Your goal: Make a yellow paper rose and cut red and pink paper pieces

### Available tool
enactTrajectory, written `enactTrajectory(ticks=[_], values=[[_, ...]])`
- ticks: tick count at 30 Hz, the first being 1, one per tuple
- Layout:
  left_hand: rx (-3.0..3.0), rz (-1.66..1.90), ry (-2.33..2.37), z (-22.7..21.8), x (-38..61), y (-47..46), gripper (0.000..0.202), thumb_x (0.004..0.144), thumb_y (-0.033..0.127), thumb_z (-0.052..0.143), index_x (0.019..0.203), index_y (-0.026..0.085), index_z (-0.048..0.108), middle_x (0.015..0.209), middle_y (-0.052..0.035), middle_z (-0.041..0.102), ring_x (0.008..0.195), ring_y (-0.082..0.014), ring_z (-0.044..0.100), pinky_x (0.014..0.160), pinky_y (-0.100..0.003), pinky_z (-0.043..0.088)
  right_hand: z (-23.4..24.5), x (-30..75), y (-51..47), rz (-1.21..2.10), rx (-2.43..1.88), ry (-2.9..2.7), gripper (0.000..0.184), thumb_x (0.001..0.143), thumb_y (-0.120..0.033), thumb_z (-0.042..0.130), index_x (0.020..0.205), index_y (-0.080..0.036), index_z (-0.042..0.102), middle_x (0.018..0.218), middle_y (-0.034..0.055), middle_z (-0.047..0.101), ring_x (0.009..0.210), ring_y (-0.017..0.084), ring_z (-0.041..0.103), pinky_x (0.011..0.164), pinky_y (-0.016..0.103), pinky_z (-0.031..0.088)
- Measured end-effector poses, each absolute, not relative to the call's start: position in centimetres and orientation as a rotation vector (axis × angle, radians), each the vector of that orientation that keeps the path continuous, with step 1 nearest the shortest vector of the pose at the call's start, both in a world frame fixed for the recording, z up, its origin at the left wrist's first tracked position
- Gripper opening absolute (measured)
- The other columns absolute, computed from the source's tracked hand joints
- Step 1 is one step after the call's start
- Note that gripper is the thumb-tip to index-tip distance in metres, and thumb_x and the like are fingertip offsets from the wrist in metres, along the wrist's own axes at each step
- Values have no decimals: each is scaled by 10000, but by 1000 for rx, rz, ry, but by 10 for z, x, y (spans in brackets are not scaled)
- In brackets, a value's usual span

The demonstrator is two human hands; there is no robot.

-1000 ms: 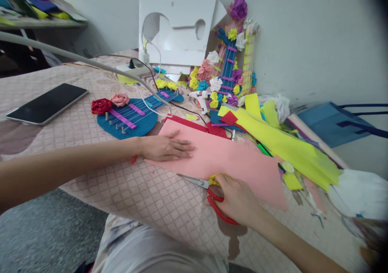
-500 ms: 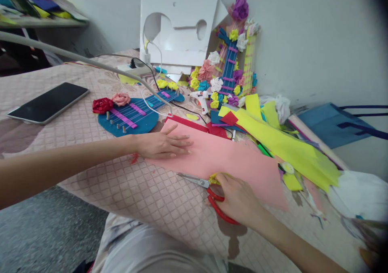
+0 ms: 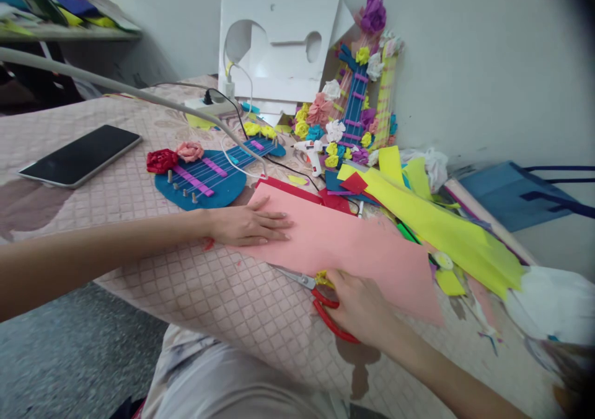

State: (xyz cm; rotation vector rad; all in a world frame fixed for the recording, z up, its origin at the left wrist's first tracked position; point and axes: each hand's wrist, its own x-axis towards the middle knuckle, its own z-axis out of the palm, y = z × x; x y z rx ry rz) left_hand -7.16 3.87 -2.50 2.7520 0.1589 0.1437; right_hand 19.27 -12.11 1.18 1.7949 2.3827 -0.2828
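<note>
A pink sheet of paper (image 3: 320, 239) lies on the quilted tablecloth in front of me, over a red sheet (image 3: 290, 189) that shows along its far edge. My left hand (image 3: 253, 225) rests flat on the pink sheet's left part, fingers stretched out to the right. In my right hand (image 3: 360, 307) is a pair of scissors (image 3: 304, 279) with red and yellow handles. The blades point left along the near edge of the pink sheet, and one blade seems partly under it. Just beyond my left hand lies a blue paper guitar (image 3: 199, 180) with strings and paper flowers.
A phone (image 3: 81, 155) lies at the left. A white cable (image 3: 153, 93) arches over the table towards the paper. Behind are a glue gun (image 3: 312, 154), a power strip (image 3: 211, 103), white boards (image 3: 279, 53) and flower-covered guitars (image 3: 356, 103). Yellow paper strips (image 3: 432, 227) lie at the right.
The scissors and my right hand have shifted slightly left along the paper's near edge. My left hand stays flat on the sheet. The whole view has moved a little.
</note>
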Motion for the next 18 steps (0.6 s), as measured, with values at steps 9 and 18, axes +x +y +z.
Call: enactTrajectory(ticks=[9,18], values=[[2818,151,187,-22,-80,44,461,968,325,293,1425,268,285,1517,-56,198,1411,-212,132,1114,-480,-102,14,192,-120,-296,1834,2357,371,732,-463,649,942,-173,549,900,90,671,866,262,633,677,310,422],[2713,204,174,-23,-82,41,454,961,301,324,1414,311,299,1500,-18,260,1400,-193,186,1136,-456,-33,14,179,-115,-237,1798,2399,283,766,-432,605,888,-190,521,848,62,666,776,241,633,593,291,357]])
